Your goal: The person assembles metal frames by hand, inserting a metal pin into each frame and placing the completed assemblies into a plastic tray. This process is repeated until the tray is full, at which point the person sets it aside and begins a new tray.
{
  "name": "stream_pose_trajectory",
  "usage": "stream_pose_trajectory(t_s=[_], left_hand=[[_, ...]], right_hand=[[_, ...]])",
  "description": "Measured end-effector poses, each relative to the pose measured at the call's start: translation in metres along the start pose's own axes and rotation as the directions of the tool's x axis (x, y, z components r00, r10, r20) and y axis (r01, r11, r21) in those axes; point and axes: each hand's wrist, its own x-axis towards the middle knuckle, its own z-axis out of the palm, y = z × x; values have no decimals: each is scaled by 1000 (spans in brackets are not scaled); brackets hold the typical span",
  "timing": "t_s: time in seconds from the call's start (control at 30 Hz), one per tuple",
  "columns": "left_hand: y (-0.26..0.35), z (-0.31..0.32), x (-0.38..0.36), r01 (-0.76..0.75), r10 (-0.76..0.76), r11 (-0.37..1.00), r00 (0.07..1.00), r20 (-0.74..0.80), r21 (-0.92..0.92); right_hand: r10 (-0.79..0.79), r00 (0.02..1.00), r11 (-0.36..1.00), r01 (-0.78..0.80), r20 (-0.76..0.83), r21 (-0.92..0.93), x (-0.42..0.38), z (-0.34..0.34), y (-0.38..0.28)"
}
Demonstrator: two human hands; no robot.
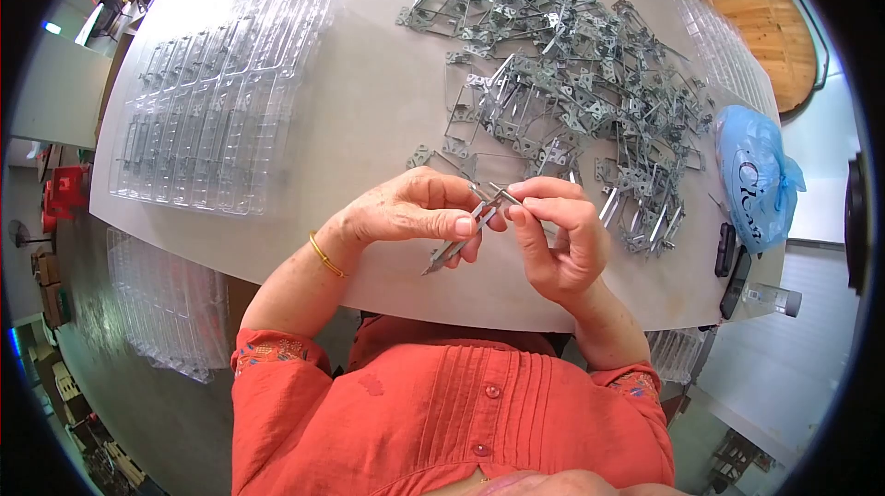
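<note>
Close over the near part of the table, my left hand (419,207) is closed round a narrow grey metal bracket (449,254) that points down toward me. The fingers of my right hand (564,236) pinch a thin metal rod (502,194) at the bracket's upper end. There the rod and bracket cross between my two hands. Just beyond my hands lies a large tangled heap of similar metal brackets with rods (572,81), its near edge close to my fingertips.
Clear plastic trays (217,109) holding metal parts lie at the left of the table (369,72). A blue plastic bag (756,178) sits at the right edge, with a clear bottle (772,300) nearer me. More clear trays (171,302) are below the table's left side.
</note>
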Motion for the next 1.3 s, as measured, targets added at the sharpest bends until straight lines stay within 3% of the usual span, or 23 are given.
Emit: stream_pose_trajectory(t_s=[0.07, 0.2, 0.27, 0.3, 0.37, 0.4, 0.47, 0.6, 0.67, 1.1, 1.17, 1.2, 1.27, 1.3], left_hand=[[-1, 1, 1, -34, 43, 996, 993, -107, 87], [0, 0, 2, -56, 85, 983, 983, -160, 176], [-3, -3, 4, -67, 117, 965, 976, -185, 254], [-3, -2, 4, -67, 117, 965, 976, -185, 254], [-1, 1, 4, -32, 102, 958, 966, -236, 285], [-1, 1, 4, -31, 101, 958, 967, -235, 286], [-1, -2, 3, 11, 96, 924, 961, -258, 383], [-2, 0, 4, 21, 134, 871, 951, -278, 492], [-5, -5, 6, 28, 163, 767, 958, -237, 641], [-4, 7, 8, -63, 230, 815, 947, -222, 576], [-3, 9, 7, -18, 207, 787, 950, -235, 617], [-4, 9, 7, -18, 207, 787, 949, -237, 616], [-4, 7, 8, -20, 206, 754, 957, -207, 657], [-5, 7, 8, -20, 206, 754, 956, -207, 656]], right_hand=[[-14, 1000, 999, 14, -5, -48, 4, 0, -1], [71, 996, 994, -67, 48, -82, 3, -2, -7], [236, 969, 970, -240, 75, 47, -4, 1, -5], [236, 969, 970, -240, 75, 47, -4, 0, -7], [471, 865, 835, -500, 172, 231, -2, -2, -13], [471, 865, 834, -500, 171, 232, 0, -3, -14], [565, 779, 693, -627, 273, 356, 3, -6, -15], [615, 704, 591, -709, 355, 384, 7, -8, -16], [617, 660, 557, -751, 429, 355, 8, -8, -16], [665, 629, 529, -777, 403, 340, 5, -5, -12], [599, 734, 702, -674, 320, 232, 5, -4, -11], [598, 734, 701, -674, 322, 232, 6, -4, -10], [457, 863, 886, -463, 215, -23, 7, -5, -8], [457, 863, 886, -464, 216, -23, 9, -6, -7]])
